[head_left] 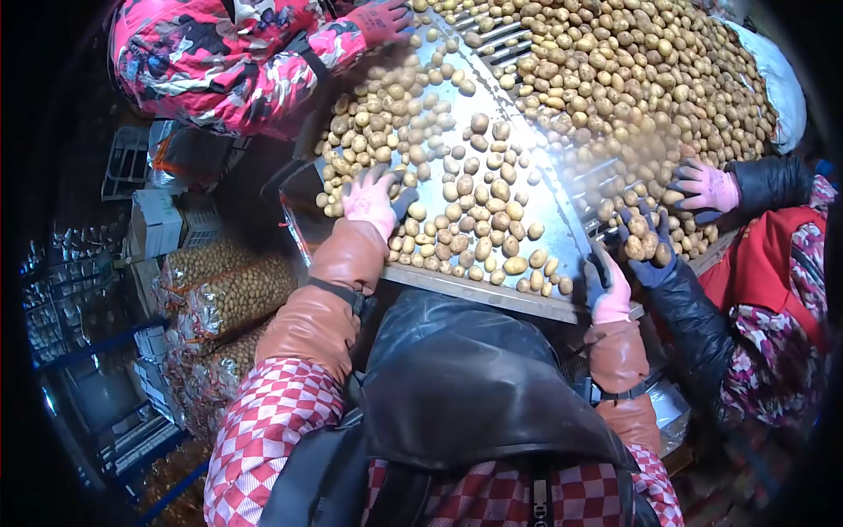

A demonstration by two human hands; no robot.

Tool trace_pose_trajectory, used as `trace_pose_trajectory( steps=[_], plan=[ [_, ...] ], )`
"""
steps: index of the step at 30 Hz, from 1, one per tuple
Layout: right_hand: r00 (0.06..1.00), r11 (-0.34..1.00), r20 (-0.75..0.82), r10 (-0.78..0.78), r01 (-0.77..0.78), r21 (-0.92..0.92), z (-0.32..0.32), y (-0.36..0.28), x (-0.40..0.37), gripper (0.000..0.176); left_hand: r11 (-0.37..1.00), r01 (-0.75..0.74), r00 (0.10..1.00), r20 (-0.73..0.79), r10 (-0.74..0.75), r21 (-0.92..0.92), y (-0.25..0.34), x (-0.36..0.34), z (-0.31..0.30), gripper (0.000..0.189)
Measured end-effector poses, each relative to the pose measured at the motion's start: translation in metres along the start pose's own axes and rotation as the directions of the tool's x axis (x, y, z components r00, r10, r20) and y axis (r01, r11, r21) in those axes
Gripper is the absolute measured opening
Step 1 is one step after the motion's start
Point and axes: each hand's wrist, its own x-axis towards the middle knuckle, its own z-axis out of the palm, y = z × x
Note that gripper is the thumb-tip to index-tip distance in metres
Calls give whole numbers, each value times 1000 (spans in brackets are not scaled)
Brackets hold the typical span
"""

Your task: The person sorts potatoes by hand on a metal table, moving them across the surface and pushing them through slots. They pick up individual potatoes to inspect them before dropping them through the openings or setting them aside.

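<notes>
My left hand (373, 204), in a pink glove with dark fingertips, lies spread on the potatoes (369, 132) at the left of the metal sorting table (544, 189). Its fingers are apart and close on nothing. My right hand (608, 288), gloved the same way, is at the table's front right corner, fingers stretched upward and no potato visible in it. Loose potatoes (479, 224) are scattered on the metal between my hands. Brown sleeve covers (347, 255) reach over both my forearms.
A big potato heap (641, 61) lies on slats behind the table. At the right, a co-worker's gloved hand (648, 246) holds potatoes, the other (702, 186) touching the heap. Another co-worker's pink glove (382, 19) is at top left. Filled potato bags (233, 285) stand at lower left.
</notes>
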Motion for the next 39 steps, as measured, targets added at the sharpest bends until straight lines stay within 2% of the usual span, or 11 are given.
trace_pose_trajectory(
  steps=[2, 4, 6, 8, 13, 18, 20, 22, 26, 33, 39],
  plan=[
    [996, 996, 37, 75, -77, 51, -10, 7, -10, 38, 981, 138, 979, -170, -114, 137, 6, -8, 11, 45],
    [984, 983, 44, 173, -176, 61, -8, 6, -21, 41, 994, -57, 947, -311, 85, 98, 18, -15, 41, 41],
    [965, 970, 140, 220, -231, 73, 5, 19, -27, 42, 921, -270, 930, 173, 325, -280, 79, -24, -12, 46],
    [978, 990, 167, 129, -118, -78, 12, 4, -32, 42, 653, -739, 666, -35, 745, -163, 79, -35, 28, 52],
    [920, 895, 132, 368, -389, 220, 7, 24, -41, 39, 918, -396, 909, -146, 390, -15, 9, 4, 42, 36],
    [929, 948, 193, 317, -306, -85, 14, 30, -25, 44, 917, 83, 977, 148, -151, 391, -16, 62, -5, 31],
    [847, 876, 259, 465, -398, -271, 15, -49, 0, 45, 964, 121, 992, 11, -127, 236, -5, 76, -17, 41],
    [951, 968, 262, 165, -106, -227, 70, -34, 6, 51, 972, -56, 915, -378, 142, 229, -28, 113, 26, 52],
    [839, 997, 539, 71, -79, -8, 116, -69, 43, 53, 973, 229, 973, -25, -229, 28, 23, 168, 55, 78],
    [894, 987, 435, -110, 47, 152, 104, -54, 13, 42, 962, -268, 942, 224, 250, 50, 188, 75, 34, 74],
    [996, 997, 80, -29, 23, 77, 29, -24, -25, 29, 861, -507, 855, 151, 497, 34, 120, 39, 35, 57]
  ],
)
